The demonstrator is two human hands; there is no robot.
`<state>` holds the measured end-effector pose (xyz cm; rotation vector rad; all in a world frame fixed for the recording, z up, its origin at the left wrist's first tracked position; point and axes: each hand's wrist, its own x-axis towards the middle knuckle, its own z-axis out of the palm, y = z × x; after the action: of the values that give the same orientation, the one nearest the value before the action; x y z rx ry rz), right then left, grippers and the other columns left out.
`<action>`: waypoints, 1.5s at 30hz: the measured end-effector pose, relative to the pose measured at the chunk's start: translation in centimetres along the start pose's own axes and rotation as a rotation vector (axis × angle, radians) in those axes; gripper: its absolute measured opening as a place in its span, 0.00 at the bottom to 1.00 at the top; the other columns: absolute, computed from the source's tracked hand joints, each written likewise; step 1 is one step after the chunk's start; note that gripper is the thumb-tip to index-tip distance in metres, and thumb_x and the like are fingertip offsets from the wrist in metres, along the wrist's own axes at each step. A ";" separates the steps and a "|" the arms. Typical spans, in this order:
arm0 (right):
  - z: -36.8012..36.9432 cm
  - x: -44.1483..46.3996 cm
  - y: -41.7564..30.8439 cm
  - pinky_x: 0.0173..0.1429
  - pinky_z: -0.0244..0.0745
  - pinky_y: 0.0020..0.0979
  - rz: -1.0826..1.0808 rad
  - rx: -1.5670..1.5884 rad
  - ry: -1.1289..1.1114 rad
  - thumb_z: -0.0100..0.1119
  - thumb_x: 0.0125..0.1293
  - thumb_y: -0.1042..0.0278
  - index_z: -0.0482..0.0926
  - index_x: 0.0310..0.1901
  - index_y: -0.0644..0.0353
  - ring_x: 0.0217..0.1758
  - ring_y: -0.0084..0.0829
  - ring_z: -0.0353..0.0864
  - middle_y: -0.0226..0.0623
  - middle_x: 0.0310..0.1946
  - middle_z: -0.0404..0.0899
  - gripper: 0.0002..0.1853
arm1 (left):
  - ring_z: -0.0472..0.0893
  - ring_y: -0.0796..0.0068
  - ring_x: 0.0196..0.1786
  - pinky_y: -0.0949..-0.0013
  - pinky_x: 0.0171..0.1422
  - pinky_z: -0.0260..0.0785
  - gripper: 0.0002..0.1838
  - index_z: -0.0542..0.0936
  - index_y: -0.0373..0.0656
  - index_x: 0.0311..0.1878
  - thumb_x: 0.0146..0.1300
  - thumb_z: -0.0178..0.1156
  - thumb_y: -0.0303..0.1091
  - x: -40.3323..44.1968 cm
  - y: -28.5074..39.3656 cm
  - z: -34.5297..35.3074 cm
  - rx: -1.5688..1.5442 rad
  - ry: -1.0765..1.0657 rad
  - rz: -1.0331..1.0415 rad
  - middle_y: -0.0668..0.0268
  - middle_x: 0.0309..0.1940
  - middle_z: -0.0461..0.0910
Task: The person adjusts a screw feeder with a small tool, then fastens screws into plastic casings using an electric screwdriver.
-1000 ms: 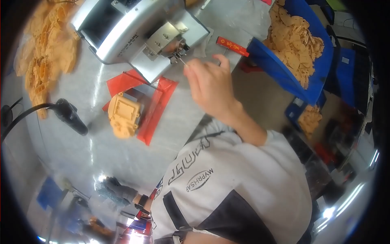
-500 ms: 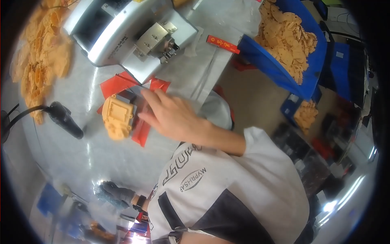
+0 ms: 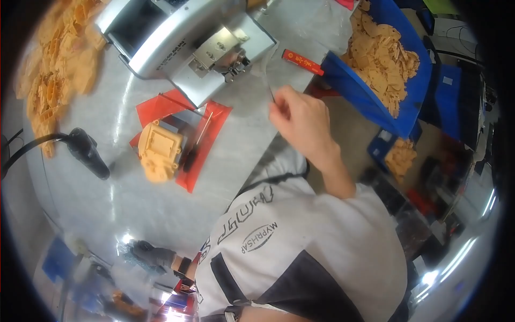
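Note:
My right hand [image 3: 307, 119], bare, is near the right edge of the table with its fingers pinched together. A thin dark metal tool [image 3: 270, 89], perhaps tweezers, sticks up from the fingertips; the rest is hidden in the hand. To the left lies a yellow-orange moulded plastic housing [image 3: 160, 153], resting partly on a red sheet [image 3: 206, 153]. A screwdriver [image 3: 194, 147] with a dark handle lies on the sheet beside it. My left forearm [image 3: 273, 315] shows at the bottom edge; the left hand is out of sight.
A silver machine [image 3: 161, 51] with a metal fixture stands behind the housing. Orange parts [image 3: 70, 70] are heaped at left near a black gooseneck device [image 3: 86, 153]. A red box [image 3: 302, 61] lies by a blue bin [image 3: 332, 80] of parts. A grey-gloved hand [image 3: 153, 255], seemingly a neighbour's, rests lower left.
My right hand has moved right, off the red sheet to the table edge, and now pinches the thin metal tool. The screwdriver on the sheet is now uncovered.

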<state>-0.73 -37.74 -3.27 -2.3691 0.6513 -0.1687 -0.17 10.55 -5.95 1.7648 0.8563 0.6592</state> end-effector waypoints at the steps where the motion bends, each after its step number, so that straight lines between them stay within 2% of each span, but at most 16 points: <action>1: -0.5 -0.2 -0.7 0.25 0.68 0.38 0.000 0.002 -0.004 0.59 0.56 0.66 0.71 0.28 0.58 0.22 0.41 0.77 0.38 0.16 0.75 0.08 | 0.74 0.64 0.50 0.67 0.58 0.67 0.23 0.69 0.35 0.58 0.62 0.54 0.38 -0.1 0.4 -0.1 -0.123 0.053 0.013 0.55 0.47 0.74; 3: -1.4 -0.4 -2.0 0.24 0.68 0.36 -0.054 0.021 -0.145 0.57 0.56 0.70 0.71 0.32 0.57 0.21 0.41 0.77 0.37 0.18 0.76 0.05 | 0.75 0.62 0.50 0.66 0.58 0.68 0.22 0.70 0.34 0.56 0.62 0.53 0.37 -0.2 1.1 -0.5 -0.144 0.069 0.026 0.52 0.47 0.74; 4: -1.3 -0.2 -2.1 0.24 0.68 0.36 -0.052 0.022 -0.146 0.57 0.56 0.70 0.71 0.32 0.57 0.21 0.41 0.77 0.37 0.18 0.76 0.05 | 0.75 0.62 0.50 0.66 0.58 0.68 0.22 0.70 0.33 0.56 0.62 0.53 0.37 -0.1 1.1 -0.8 -0.176 0.089 0.046 0.51 0.47 0.74; 12: -2.0 0.7 -2.6 0.24 0.67 0.35 -0.148 -0.009 0.013 0.55 0.57 0.73 0.70 0.33 0.58 0.20 0.41 0.76 0.39 0.19 0.75 0.04 | 0.75 0.59 0.50 0.64 0.57 0.70 0.21 0.70 0.31 0.55 0.63 0.52 0.36 -0.1 1.2 -1.1 -0.177 0.094 0.063 0.51 0.47 0.74; 22: -1.1 1.0 -2.5 0.24 0.67 0.39 -0.178 0.021 -0.012 0.55 0.58 0.75 0.68 0.34 0.59 0.23 0.46 0.75 0.43 0.20 0.74 0.05 | 0.76 0.61 0.48 0.66 0.55 0.71 0.21 0.72 0.31 0.54 0.62 0.54 0.36 -1.0 1.9 0.0 -0.150 0.094 0.041 0.50 0.46 0.75; 24: -0.7 1.0 -2.4 0.22 0.72 0.40 -0.252 -0.008 0.000 0.54 0.55 0.76 0.66 0.33 0.61 0.21 0.45 0.77 0.41 0.18 0.73 0.08 | 0.76 0.61 0.48 0.67 0.55 0.71 0.21 0.71 0.31 0.55 0.62 0.54 0.36 -0.7 1.6 -0.4 -0.141 0.104 0.034 0.50 0.47 0.75; 27: -0.6 1.2 -2.9 0.22 0.72 0.40 -0.262 0.026 0.011 0.54 0.54 0.77 0.65 0.34 0.63 0.21 0.46 0.77 0.42 0.18 0.73 0.08 | 0.76 0.62 0.48 0.68 0.54 0.72 0.21 0.71 0.32 0.55 0.62 0.53 0.34 0.6 0.2 -1.8 -0.192 0.023 0.055 0.50 0.47 0.75; 29: -0.5 1.3 -3.0 0.22 0.72 0.41 -0.249 -0.013 -0.014 0.53 0.55 0.77 0.65 0.34 0.63 0.21 0.46 0.77 0.43 0.18 0.73 0.08 | 0.73 0.67 0.49 0.68 0.57 0.66 0.24 0.68 0.38 0.59 0.62 0.53 0.41 0.9 0.0 -1.9 -0.168 -0.050 0.041 0.57 0.47 0.74; 30: -0.4 1.3 -3.0 0.22 0.72 0.41 -0.240 -0.050 -0.042 0.53 0.55 0.78 0.64 0.34 0.64 0.21 0.47 0.76 0.43 0.19 0.73 0.08 | 0.73 0.67 0.49 0.68 0.57 0.66 0.24 0.68 0.38 0.59 0.62 0.53 0.41 1.0 0.0 -1.8 -0.168 -0.053 0.041 0.57 0.47 0.74; 33: -0.5 1.4 -3.5 0.26 0.67 0.44 -0.152 0.030 -0.055 0.53 0.60 0.75 0.66 0.34 0.61 0.25 0.51 0.75 0.47 0.23 0.74 0.06 | 0.73 0.67 0.49 0.68 0.56 0.66 0.23 0.69 0.38 0.57 0.62 0.53 0.40 1.2 -0.1 -1.7 -0.164 -0.035 0.008 0.58 0.47 0.74; 37: 1.6 1.9 -2.6 0.26 0.67 0.44 -0.179 0.068 0.012 0.52 0.60 0.75 0.66 0.35 0.61 0.26 0.51 0.75 0.47 0.23 0.74 0.05 | 0.73 0.67 0.50 0.68 0.57 0.65 0.23 0.69 0.38 0.57 0.62 0.53 0.40 0.5 0.5 -1.3 -0.138 -0.050 -0.014 0.58 0.47 0.74; 40: 1.6 2.0 -2.8 0.25 0.67 0.44 -0.205 0.128 0.044 0.53 0.60 0.74 0.66 0.35 0.61 0.24 0.51 0.75 0.46 0.21 0.74 0.06 | 0.73 0.67 0.50 0.68 0.57 0.65 0.23 0.68 0.38 0.58 0.62 0.53 0.41 -0.6 1.4 -0.6 -0.093 -0.037 -0.029 0.58 0.48 0.74; 45: 0.9 2.3 -3.2 0.22 0.67 0.41 -0.218 -0.039 0.020 0.55 0.60 0.71 0.67 0.34 0.59 0.19 0.46 0.75 0.42 0.16 0.73 0.06 | 0.74 0.65 0.50 0.69 0.56 0.68 0.22 0.70 0.33 0.57 0.64 0.53 0.39 -0.8 1.4 -0.3 -0.083 0.000 -0.053 0.55 0.47 0.75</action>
<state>2.80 -36.24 -2.06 -2.4756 0.4076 -0.2776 -0.59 9.73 -4.53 1.6622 0.8609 0.6508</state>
